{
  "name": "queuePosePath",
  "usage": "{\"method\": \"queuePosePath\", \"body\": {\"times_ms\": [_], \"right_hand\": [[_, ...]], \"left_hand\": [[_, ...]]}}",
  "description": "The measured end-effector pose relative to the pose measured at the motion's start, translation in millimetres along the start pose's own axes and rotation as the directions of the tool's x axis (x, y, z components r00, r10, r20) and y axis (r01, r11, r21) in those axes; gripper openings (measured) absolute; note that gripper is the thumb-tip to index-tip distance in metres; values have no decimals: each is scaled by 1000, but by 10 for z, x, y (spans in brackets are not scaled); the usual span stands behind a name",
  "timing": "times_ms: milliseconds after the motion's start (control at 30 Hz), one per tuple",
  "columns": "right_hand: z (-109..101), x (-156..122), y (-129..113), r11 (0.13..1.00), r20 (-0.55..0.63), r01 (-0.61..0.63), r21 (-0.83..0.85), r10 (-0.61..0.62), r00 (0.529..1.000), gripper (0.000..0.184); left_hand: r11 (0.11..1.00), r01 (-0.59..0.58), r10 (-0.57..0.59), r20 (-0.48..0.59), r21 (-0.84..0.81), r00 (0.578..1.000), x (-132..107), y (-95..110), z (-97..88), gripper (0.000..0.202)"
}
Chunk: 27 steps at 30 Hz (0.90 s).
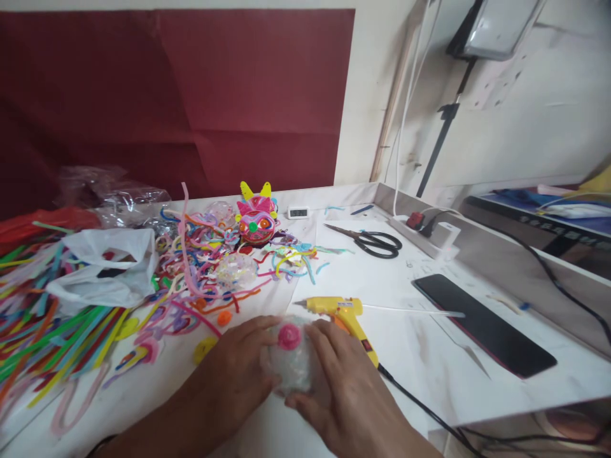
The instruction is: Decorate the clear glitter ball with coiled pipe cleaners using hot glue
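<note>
Between my two hands sits a translucent, pale round ball [294, 367] with a pink fuzzy disc [289, 336] on its upper face. My left hand [241, 359] is curled round its left side, and my right hand [340, 375] grips it from the right. The ball is low over the white tabletop near the front; whether it touches the table is hidden. Just beyond my right hand lies a yellow glue gun [341, 310] with a clear glue stick [405, 310] in its back. An orange pompom [224, 317] is near my left hand.
Colourful pipe cleaners [71, 337] and a white plastic bag [107, 267] crowd the left. At the back stand a decorated animal-face figure [256, 219] and a small digital clock [298, 213]. Black scissors [367, 240], a phone [482, 324] and a power strip [422, 238] lie right.
</note>
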State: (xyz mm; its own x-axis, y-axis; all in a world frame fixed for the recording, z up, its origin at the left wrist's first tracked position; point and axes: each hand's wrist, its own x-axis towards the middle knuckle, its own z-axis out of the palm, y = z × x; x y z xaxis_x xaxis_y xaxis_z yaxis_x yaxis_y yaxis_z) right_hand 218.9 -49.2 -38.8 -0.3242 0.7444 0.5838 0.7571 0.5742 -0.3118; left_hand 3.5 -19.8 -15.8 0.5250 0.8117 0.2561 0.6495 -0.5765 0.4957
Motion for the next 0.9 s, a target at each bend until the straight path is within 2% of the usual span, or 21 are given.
{"method": "queuePosePath", "body": {"times_ms": [100, 167, 267, 333, 533, 667, 800, 900], "right_hand": [[43, 55, -10, 999, -1, -40, 31, 40, 999, 57], [30, 92, 12, 993, 98, -83, 80, 75, 992, 57], [-37, 151, 56, 977, 282, -171, 131, 129, 951, 57], [-89, 194, 86, 970, 352, -197, 140, 137, 926, 57], [-186, 319, 188, 959, 439, -204, 196, 100, 893, 67], [-207, 367, 254, 949, 464, -210, 236, 80, 882, 67], [-213, 382, 307, 940, 498, -232, 251, 80, 863, 70], [-212, 389, 343, 939, 515, -234, 253, 74, 854, 71]], "left_hand": [[992, -121, 121, -11, -21, 993, 73, -38, -73, 25], [976, -217, 216, -32, -25, 976, 103, -90, -94, 24], [935, -354, 354, -108, 21, 929, 125, -184, -88, 26], [910, -411, 415, -122, 60, 901, 143, -220, -88, 24], [847, -521, 529, -70, 105, 846, 289, -177, -177, 24], [825, -561, 564, -39, 72, 825, 396, -189, -201, 21], [782, -619, 621, -4, 81, 784, 453, -215, -217, 26], [784, -617, 615, 54, 68, 787, 470, -218, -246, 30]]}}
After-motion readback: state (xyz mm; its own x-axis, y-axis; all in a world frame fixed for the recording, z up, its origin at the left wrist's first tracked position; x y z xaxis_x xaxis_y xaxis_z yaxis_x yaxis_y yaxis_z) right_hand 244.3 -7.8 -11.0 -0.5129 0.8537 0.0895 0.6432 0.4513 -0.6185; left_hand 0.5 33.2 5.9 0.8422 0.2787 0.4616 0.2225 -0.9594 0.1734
